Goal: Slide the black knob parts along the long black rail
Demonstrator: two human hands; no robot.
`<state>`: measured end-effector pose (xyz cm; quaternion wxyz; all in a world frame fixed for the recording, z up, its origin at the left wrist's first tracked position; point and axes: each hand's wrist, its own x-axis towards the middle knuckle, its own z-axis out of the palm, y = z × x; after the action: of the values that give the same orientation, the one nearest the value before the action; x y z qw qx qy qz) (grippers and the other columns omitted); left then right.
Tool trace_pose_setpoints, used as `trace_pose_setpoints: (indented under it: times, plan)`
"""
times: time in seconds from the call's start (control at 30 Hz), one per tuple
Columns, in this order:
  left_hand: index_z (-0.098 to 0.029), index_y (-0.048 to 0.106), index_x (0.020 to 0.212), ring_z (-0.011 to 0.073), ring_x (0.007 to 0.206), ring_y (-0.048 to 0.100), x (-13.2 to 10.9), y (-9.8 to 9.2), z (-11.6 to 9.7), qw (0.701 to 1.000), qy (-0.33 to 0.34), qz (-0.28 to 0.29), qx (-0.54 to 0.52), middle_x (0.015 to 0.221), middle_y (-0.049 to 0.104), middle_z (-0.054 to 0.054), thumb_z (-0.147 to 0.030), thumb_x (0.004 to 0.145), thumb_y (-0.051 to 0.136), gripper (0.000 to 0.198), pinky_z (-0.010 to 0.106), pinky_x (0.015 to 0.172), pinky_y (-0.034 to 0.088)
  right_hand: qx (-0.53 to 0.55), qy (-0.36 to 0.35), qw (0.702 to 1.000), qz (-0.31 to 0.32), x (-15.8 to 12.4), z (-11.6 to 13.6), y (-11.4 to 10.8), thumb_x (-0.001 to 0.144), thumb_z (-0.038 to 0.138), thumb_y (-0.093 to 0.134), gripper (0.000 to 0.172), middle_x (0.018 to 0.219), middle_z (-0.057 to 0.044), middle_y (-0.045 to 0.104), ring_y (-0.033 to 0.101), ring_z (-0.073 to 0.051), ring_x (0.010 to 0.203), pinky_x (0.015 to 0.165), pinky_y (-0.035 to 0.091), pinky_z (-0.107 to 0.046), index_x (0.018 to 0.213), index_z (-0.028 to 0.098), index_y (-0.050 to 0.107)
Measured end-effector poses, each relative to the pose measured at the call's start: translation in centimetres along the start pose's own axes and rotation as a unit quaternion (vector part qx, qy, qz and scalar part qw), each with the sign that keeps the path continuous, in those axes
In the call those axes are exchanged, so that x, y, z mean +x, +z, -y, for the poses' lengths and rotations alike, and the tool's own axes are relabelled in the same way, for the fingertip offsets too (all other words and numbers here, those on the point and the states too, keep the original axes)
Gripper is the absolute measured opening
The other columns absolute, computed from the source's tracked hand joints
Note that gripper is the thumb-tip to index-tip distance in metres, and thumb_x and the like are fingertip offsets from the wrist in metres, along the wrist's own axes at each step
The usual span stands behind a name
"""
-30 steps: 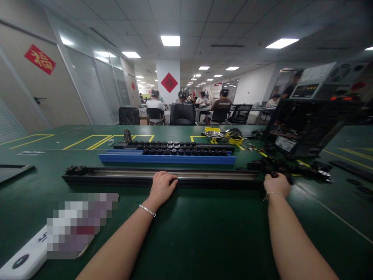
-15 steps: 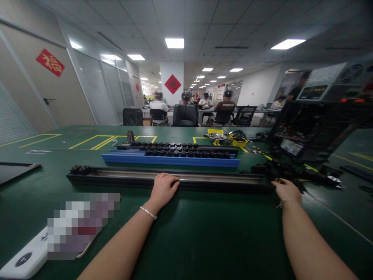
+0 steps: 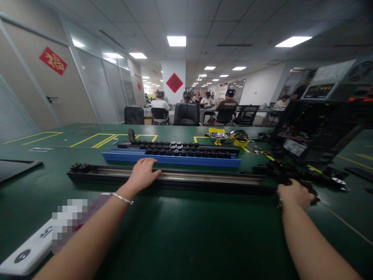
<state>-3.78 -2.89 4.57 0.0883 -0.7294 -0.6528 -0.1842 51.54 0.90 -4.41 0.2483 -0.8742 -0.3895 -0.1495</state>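
Note:
A long black channel (image 3: 204, 181) lies across the green table in front of me, with a few small dark parts (image 3: 80, 167) at its left end. Over the left half of this channel is my left hand (image 3: 144, 174), its fingers apart and nothing visible in it. My right hand (image 3: 296, 193) is beyond the channel's right end, at the near side of a pile of black parts (image 3: 274, 170). Its fingers are curled and partly hidden; a dark piece shows beside them. Behind the channel, a blue rail (image 3: 171, 158) carries a row of black parts (image 3: 189, 152).
A white device (image 3: 25, 254) lies at the near left, partly behind my left forearm. A metal bowl (image 3: 218, 135) stands by yellow items at the back. An open black computer case (image 3: 303, 132) stands at the right. People sit at far desks.
My left hand has moved left and slightly away from me along the channel, with its fingers spreading. My right hand has shifted a little right, towards the dark parts.

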Motion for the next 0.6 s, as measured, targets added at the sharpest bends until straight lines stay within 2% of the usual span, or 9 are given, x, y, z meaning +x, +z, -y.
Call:
trace_pose_setpoints:
  times: [0.03,0.07,0.17,0.2,0.27,0.33,0.43,0.5,0.6]
  plan:
    - [-0.012,0.055,0.123,0.0279,0.122,0.043,0.4,-0.8,1.6,0.998,-0.031,0.012,0.047,0.128,0.056,0.013,-0.045,0.081,0.050,0.053,0.039,0.105,0.029,0.043,0.051,0.998,0.009,-0.2,0.1,-0.3,0.070,0.033,0.049,0.054,0.111,-0.026,0.058,0.049,-0.038,0.098,0.064,0.038,-0.045,0.121,0.018,0.060]
    - [-0.010,0.054,0.123,0.0289,0.123,0.042,0.7,-1.6,3.4,0.996,-0.054,0.013,0.063,0.130,0.054,0.014,-0.044,0.080,0.050,0.055,0.040,0.106,0.028,0.079,0.073,0.994,0.010,-0.4,0.2,-0.7,0.069,0.033,0.051,0.054,0.116,-0.024,0.056,0.047,-0.039,0.103,0.066,0.038,-0.047,0.120,0.021,0.061]
    - [-0.001,0.053,0.122,0.0359,0.124,0.039,0.5,-3.2,8.6,0.988,-0.125,-0.002,0.092,0.134,0.045,0.025,-0.036,0.082,0.043,0.054,0.049,0.102,0.028,0.135,0.076,0.987,-0.040,-1.0,1.1,-2.4,0.071,0.032,0.049,0.044,0.119,-0.019,0.058,0.045,-0.039,0.110,0.077,0.039,-0.050,0.111,0.022,0.065]
    - [0.001,0.051,0.122,0.0388,0.126,0.036,0.1,-3.5,10.3,0.981,-0.165,-0.012,0.104,0.135,0.041,0.028,-0.036,0.082,0.043,0.055,0.053,0.100,0.027,0.144,0.052,0.986,-0.066,-1.2,1.7,-3.1,0.073,0.029,0.047,0.043,0.116,-0.017,0.059,0.047,-0.036,0.110,0.083,0.038,-0.049,0.110,0.021,0.065]
    - [-0.007,0.049,0.127,0.0399,0.130,0.027,-1.1,-3.5,13.4,0.953,-0.273,-0.041,0.125,0.143,0.033,0.023,-0.042,0.081,0.041,0.058,0.056,0.101,0.024,0.165,-0.037,0.980,-0.104,-1.7,3.2,-4.2,0.075,0.023,0.042,0.042,0.109,-0.016,0.063,0.053,-0.030,0.105,0.090,0.038,-0.044,0.109,0.016,0.065]
    - [-0.009,0.043,0.132,0.0402,0.133,0.020,-2.3,-3.1,16.0,0.933,-0.334,-0.042,0.126,0.148,0.025,0.021,-0.046,0.080,0.040,0.064,0.057,0.102,0.021,0.181,-0.124,0.969,-0.112,-2.6,5.2,-5.1,0.077,0.021,0.037,0.041,0.107,-0.014,0.064,0.055,-0.025,0.103,0.093,0.039,-0.037,0.106,0.013,0.065]
    - [-0.006,0.036,0.136,0.0428,0.134,0.019,-3.5,-2.4,19.2,0.910,-0.397,-0.018,0.117,0.149,0.021,0.023,-0.053,0.078,0.038,0.074,0.055,0.102,0.022,0.191,-0.249,0.948,-0.059,-4.4,8.4,-5.7,0.079,0.023,0.036,0.039,0.109,-0.011,0.065,0.056,-0.021,0.102,0.094,0.039,-0.031,0.098,0.013,0.068]
    - [-0.007,0.035,0.136,0.0429,0.129,0.030,-3.9,-2.1,20.5,0.906,-0.412,0.022,0.094,0.145,0.029,0.024,-0.056,0.077,0.036,0.077,0.053,0.099,0.028,0.169,-0.306,0.937,0.009,-5.5,9.9,-5.8,0.079,0.025,0.036,0.038,0.110,-0.007,0.065,0.056,-0.019,0.104,0.094,0.040,-0.030,0.096,0.017,0.069]
    - [-0.004,0.035,0.134,0.0397,0.123,0.040,-3.8,-2.0,21.7,0.919,-0.380,0.053,0.088,0.138,0.038,0.026,-0.053,0.076,0.035,0.076,0.048,0.095,0.034,0.084,-0.318,0.935,0.132,-6.3,10.8,-6.0,0.081,0.033,0.036,0.038,0.105,-0.002,0.068,0.060,-0.021,0.097,0.082,0.045,-0.033,0.094,0.026,0.071]
